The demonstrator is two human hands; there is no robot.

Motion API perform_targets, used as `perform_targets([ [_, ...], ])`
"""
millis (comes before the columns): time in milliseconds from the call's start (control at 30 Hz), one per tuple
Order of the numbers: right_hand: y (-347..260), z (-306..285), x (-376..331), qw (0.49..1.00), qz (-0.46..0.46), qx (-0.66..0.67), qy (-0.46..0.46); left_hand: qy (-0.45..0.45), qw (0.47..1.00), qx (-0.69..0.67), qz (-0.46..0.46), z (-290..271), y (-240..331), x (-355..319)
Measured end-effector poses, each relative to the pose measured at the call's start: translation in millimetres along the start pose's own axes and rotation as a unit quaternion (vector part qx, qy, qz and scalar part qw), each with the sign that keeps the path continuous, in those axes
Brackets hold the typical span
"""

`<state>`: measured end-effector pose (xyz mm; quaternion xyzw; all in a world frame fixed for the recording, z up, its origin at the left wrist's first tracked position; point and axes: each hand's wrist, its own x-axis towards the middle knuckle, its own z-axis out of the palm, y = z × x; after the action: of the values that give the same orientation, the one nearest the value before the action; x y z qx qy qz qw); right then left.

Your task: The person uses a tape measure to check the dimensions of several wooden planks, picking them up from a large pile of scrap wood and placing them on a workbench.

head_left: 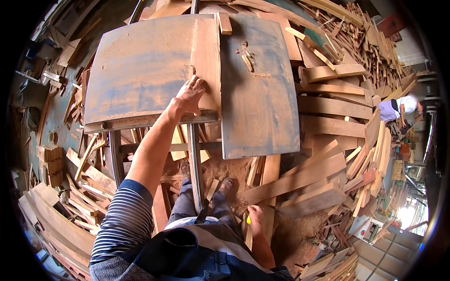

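My left hand (191,95) reaches over a dusty saw table (140,70), thumb spread away from the fingers. It rests near the left edge of a long reddish wooden board (208,51) lying on the table. Just beyond the fingertips, a small curved piece (192,70) stands up from the surface, possibly a blade. My right hand (255,214) hangs low at my right side; its grip is too small to make out. A small yellow object (248,219) shows beside it. Above that hand, a wide plank (297,178) looks smeared by motion.
A small wooden block (224,23) sits at the board's far end. Offcuts (247,61) and sawdust lie on the right tabletop (260,107). Curved planks (333,107) are stacked at right; scrap wood (84,206) covers the left floor. Another person (398,108) bends at far right.
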<state>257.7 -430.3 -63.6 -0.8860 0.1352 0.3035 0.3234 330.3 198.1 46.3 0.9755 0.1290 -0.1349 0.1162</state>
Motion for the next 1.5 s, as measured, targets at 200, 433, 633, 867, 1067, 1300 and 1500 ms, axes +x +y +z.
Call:
perform_targets([
  [200, -18, -11, -12, 0.998, 0.056, 0.031, -0.005, 0.044, 0.999, 0.014, 0.0, 10, -18, 13],
  [433, 21, -6, 8, 0.999, 0.03, -0.037, 0.015, 0.022, 0.999, 0.023, -0.004, 2, -30, 33],
  [633, 45, 10, 16, 0.999, -0.004, -0.022, 0.041, 0.031, 0.999, 0.011, -0.006, -1, -45, 48],
  [867, 58, 12, 10, 0.999, -0.013, -0.017, 0.047, 0.039, 0.999, 0.006, 0.014, -13, -60, 62],
  [1067, 72, 5, -5, 0.998, -0.013, -0.001, 0.059, 0.074, 0.997, 0.014, 0.016, -14, -71, 73],
  [1300, 99, 2, -16, 0.998, 0.0, -0.031, 0.057, 0.203, 0.956, -0.092, -0.19, 38, -87, 29],
  [1500, 112, 8, -10, 0.998, -0.031, -0.012, 0.055, 0.247, 0.956, -0.049, -0.151, 70, -92, -21],
])
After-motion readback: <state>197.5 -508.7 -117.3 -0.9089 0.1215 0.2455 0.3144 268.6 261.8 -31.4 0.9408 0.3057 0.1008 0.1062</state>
